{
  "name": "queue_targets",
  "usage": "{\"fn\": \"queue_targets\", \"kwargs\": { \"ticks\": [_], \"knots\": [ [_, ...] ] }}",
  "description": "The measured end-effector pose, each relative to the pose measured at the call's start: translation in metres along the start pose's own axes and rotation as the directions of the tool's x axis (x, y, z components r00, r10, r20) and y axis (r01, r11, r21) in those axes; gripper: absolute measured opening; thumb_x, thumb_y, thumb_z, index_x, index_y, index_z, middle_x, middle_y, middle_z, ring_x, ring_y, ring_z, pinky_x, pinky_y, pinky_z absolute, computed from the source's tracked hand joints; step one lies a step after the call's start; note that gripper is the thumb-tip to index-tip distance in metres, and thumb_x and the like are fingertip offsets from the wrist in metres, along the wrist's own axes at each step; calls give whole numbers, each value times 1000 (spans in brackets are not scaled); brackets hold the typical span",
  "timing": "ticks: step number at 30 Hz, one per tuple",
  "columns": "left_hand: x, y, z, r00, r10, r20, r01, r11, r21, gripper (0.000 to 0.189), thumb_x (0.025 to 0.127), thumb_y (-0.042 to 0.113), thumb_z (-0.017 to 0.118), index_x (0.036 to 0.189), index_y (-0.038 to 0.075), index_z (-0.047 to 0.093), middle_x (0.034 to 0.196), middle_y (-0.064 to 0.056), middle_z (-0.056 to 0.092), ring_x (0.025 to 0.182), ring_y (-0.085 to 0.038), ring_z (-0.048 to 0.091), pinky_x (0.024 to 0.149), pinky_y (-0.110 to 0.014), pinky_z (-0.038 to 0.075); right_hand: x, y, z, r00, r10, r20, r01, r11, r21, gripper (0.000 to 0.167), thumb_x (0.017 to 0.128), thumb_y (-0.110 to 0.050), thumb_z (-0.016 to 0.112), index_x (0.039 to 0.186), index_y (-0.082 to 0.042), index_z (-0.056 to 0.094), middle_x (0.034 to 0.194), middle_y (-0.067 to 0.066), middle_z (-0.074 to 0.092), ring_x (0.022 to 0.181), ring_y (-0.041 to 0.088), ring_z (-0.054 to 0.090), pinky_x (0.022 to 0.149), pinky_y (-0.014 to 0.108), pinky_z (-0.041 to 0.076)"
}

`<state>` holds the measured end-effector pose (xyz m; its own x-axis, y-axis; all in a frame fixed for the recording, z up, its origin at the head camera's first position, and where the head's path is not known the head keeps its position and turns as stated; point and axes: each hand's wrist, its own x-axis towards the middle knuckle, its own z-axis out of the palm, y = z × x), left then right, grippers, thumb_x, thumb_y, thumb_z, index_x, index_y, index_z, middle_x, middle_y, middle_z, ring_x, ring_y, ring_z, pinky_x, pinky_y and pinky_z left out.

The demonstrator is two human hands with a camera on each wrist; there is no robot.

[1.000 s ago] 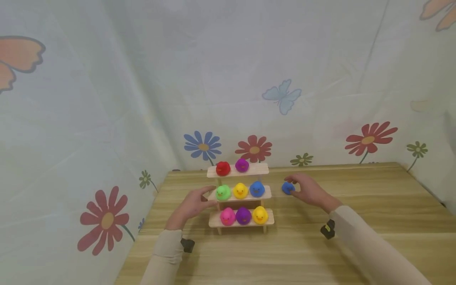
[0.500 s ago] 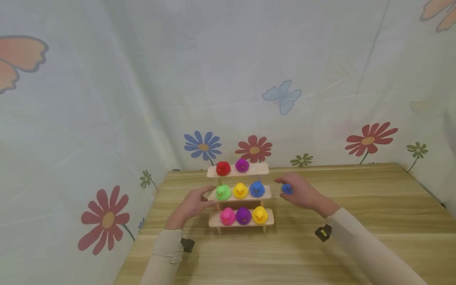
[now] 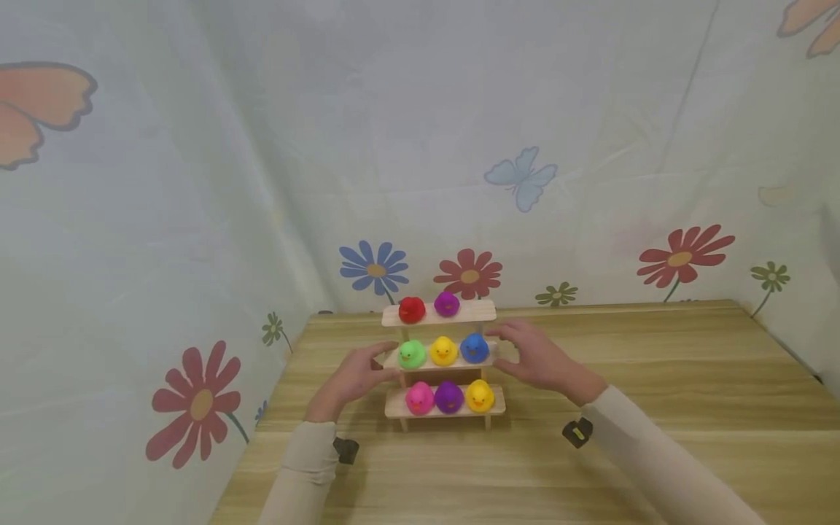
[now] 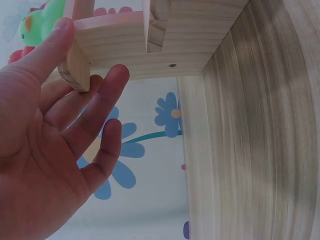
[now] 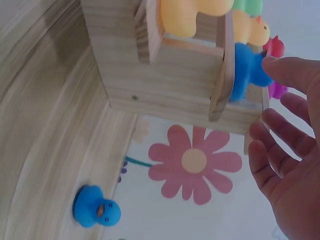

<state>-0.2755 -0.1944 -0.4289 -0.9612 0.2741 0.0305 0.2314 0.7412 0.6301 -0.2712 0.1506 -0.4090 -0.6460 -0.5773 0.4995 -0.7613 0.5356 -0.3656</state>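
A three-tier wooden display shelf point(image 3: 394, 413) holding several rubber ducks stands on the table. My left hand point(image 3: 354, 375) holds the left end of its middle tier, beside the green duck point(image 3: 411, 354); in the left wrist view the thumb lies on the plank's front edge and fingertips reach behind. At the other end of that tier, my right hand point(image 3: 541, 359) is spread with thumb and fingers apart, right by the blue duck point(image 3: 474, 348). A second blue duck point(image 5: 95, 206) sits on the table in the right wrist view, hidden behind my right hand in the head view.
On the top tier sit a red duck point(image 3: 411, 310) and a purple duck point(image 3: 447, 304). The bottom tier bears a pink duck point(image 3: 420, 398), a dark purple duck point(image 3: 449, 397) and a yellow duck point(image 3: 480, 396). A flower-printed curtain point(image 3: 420, 182) hangs behind the table point(image 3: 656, 364).
My right hand has moved left from the loose blue duck on the table to the right end of the middle tier. The left hand stays at its end.
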Motion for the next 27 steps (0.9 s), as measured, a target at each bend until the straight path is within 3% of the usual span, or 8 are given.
{"fn": "queue_targets", "kwargs": {
  "ticks": [11, 19, 27],
  "knots": [
    [0, -1, 0, 1000, 4, -9, -4, 1000, -10, 58, 81, 33, 73, 134, 18, 53, 130, -8, 56, 91, -22, 62, 71, -32, 52, 10, -9, 16, 1000, 9, -26, -9, 1000, 0, 48, 76, -16, 79, 119, -5, 61, 119, 11, 58, 103, 23, 56, 88, 39, 49],
    [-1, 0, 2, 1000, 17, 2, -17, 1000, -22, 58, 83, 27, 72, 136, 17, 50, 131, -9, 54, 90, -24, 62, 70, -32, 52, 14, -10, 24, 999, 43, -4, -44, 999, -23, 49, 79, -21, 77, 123, -10, 59, 121, 9, 57, 109, 24, 52, 92, 39, 46],
    [0, 0, 2, 1000, 2, -3, -2, 1000, -13, 59, 82, 29, 72, 136, 18, 50, 131, -7, 55, 87, -18, 61, 69, -31, 52, 18, -10, 30, 999, 30, -43, -31, 999, -30, 37, 79, -18, 77, 112, -7, 64, 109, 5, 60, 101, 21, 54, 87, 36, 48]
  ]
}}
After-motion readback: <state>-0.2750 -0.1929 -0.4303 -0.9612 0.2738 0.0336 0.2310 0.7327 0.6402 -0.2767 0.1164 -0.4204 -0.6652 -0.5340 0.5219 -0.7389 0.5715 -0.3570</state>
